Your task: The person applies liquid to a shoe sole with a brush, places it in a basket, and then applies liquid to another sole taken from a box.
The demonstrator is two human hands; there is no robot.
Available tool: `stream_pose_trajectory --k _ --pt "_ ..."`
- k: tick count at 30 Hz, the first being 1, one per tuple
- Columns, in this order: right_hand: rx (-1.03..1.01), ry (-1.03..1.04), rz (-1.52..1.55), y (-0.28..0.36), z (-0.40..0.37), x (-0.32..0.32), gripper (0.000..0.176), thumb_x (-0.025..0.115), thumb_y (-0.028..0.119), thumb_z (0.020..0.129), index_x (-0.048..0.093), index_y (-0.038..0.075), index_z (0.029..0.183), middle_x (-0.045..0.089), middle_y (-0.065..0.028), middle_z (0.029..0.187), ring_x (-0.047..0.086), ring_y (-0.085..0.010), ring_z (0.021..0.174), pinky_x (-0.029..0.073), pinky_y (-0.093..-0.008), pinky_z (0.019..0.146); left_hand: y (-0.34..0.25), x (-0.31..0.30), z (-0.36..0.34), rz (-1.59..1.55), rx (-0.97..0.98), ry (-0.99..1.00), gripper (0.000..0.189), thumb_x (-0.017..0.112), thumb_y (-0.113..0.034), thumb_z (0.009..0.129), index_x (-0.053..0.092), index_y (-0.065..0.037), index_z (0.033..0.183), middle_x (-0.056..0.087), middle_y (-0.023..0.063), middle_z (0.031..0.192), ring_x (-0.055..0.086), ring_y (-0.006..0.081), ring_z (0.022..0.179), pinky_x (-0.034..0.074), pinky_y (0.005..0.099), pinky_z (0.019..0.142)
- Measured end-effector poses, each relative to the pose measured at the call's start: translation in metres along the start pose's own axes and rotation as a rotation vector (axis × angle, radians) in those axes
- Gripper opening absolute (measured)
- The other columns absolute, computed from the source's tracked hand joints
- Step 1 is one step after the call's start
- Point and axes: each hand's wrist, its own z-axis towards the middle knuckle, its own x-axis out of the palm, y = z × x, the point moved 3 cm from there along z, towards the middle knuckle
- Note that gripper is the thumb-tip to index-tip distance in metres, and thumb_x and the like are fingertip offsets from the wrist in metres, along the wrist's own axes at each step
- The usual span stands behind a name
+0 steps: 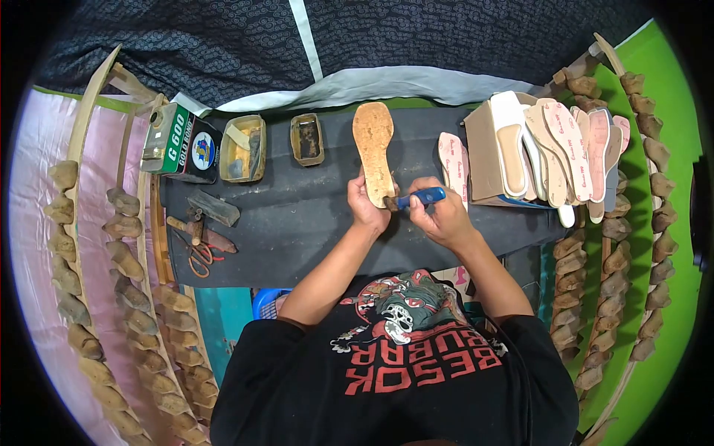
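A tan insole-shaped piece (373, 141) is held upright over the dark work surface, its narrow heel end toward me. My left hand (366, 207) is closed round that heel end. In my right hand (446, 215) is a blue-handled brush (422, 197), and its dark tip touches the piece near the heel. To the right of the piece, a pale insole with red print (452, 163) leans by a cardboard box (482, 160).
Several insoles (558, 145) fill the box's right side. Two yellowish tubs (244, 167) and a glue can (178, 149) stand at the back left. Scissors (199, 262), a hammer (195, 229) and a dark block (214, 207) lie at left. Racks of shoe lasts (126, 256) flank the table (297, 223).
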Motion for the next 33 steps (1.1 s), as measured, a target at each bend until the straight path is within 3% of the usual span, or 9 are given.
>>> stream_pose_trajectory --k 9,12,13,16,19,25,28,32,33 --pt "-0.118 -0.012 -0.032 0.007 0.001 0.001 0.016 0.068 0.007 0.092 0.059 0.0 0.103 0.068 -0.0149 0.089 0.069 -0.0343 0.075 0.055 -0.0421 0.069 -0.004 -0.006 0.001 0.047 0.024 -0.009 0.051 0.038 -0.037 0.096 0.056 -0.009 0.135 0.068 0.0079 0.103 0.067 0.0238 0.081 0.056 0.04 0.075" --pt "-0.061 -0.048 -0.051 -0.008 0.001 -0.001 0.018 0.069 0.006 0.092 0.058 -0.001 0.104 0.068 -0.0155 0.09 0.069 -0.034 0.075 0.055 -0.0422 0.069 -0.005 0.012 -0.007 0.018 0.071 -0.15 0.045 0.038 -0.036 0.097 0.063 -0.008 0.121 0.07 0.0071 0.102 0.067 0.0218 0.091 0.055 0.0377 0.077" --pt "-0.04 -0.058 -0.055 -0.013 0.004 -0.003 0.018 0.069 0.007 0.092 0.058 -0.001 0.104 0.068 -0.0155 0.09 0.069 -0.0339 0.075 0.055 -0.0419 0.069 -0.006 0.012 -0.012 0.119 0.039 -0.047 0.045 0.038 -0.033 0.098 0.06 -0.009 0.129 0.069 0.0034 0.108 0.067 0.0197 0.095 0.055 0.0372 0.081" --pt "-0.055 -0.069 -0.086 -0.014 0.008 -0.003 0.018 0.068 0.007 0.092 0.058 -0.001 0.105 0.067 -0.0151 0.09 0.068 -0.0346 0.075 0.055 -0.0415 0.07 -0.005 0.01 -0.015 0.146 0.005 0.025 0.046 0.038 -0.031 0.098 0.059 -0.01 0.132 0.069 0.0041 0.112 0.066 0.0196 0.1 0.053 0.0368 0.087" --pt "-0.121 -0.038 -0.099 0.001 0.004 0.001 0.018 0.068 0.007 0.092 0.058 -0.001 0.104 0.067 -0.0147 0.089 0.068 -0.0356 0.075 0.055 -0.042 0.07 -0.002 0.01 -0.007 0.082 0.088 -0.089 0.057 0.037 -0.034 0.098 0.051 -0.008 0.146 0.068 0.0055 0.112 0.067 0.0192 0.093 0.056 0.0361 0.075" --pt "-0.087 -0.071 -0.103 -0.005 0.005 -0.002 0.017 0.068 0.006 0.092 0.058 -0.001 0.104 0.067 -0.0146 0.089 0.068 -0.0357 0.075 0.054 -0.0421 0.068 -0.007 0.023 -0.017 0.166 0.07 -0.035 0.056 0.037 -0.035 0.098 0.052 -0.008 0.145 0.068 0.0067 0.11 0.067 0.0184 0.09 0.057 0.0342 0.069" --pt "-0.059 -0.087 -0.11 -0.006 0.012 -0.01 0.017 0.068 0.006 0.091 0.059 0.0 0.103 0.067 -0.0147 0.088 0.068 -0.0354 0.074 0.054 -0.0417 0.067 -0.006 0.021 -0.022 0.214 0.006 0.096 0.053 0.038 -0.033 0.097 0.055 -0.008 0.14 0.067 0.0062 0.118 0.065 0.0203 0.107 0.052 0.0367 0.093" --pt "-0.14 -0.02 -0.108 0.005 0.005 -0.005 0.019 0.07 0.005 0.087 0.059 0.001 0.102 0.067 -0.0153 0.085 0.068 -0.035 0.072 0.054 -0.042 0.066 0.002 0.016 -0.006 0.067 0.098 -0.098 0.055 0.036 -0.034 0.098 0.052 -0.007 0.144 0.068 0.006 0.106 0.068 0.0205 0.078 0.058 0.0354 0.069" --pt "-0.145 0.002 -0.091 0.009 0.003 -0.002 0.02 0.07 0.005 0.086 0.059 0.001 0.102 0.067 -0.0153 0.085 0.068 -0.035 0.072 0.054 -0.042 0.066 -0.003 0.021 -0.012 0.115 0.086 -0.051 0.055 0.035 -0.033 0.099 0.052 -0.007 0.144 0.068 0.0058 0.107 0.068 0.0205 0.08 0.059 0.0359 0.07"
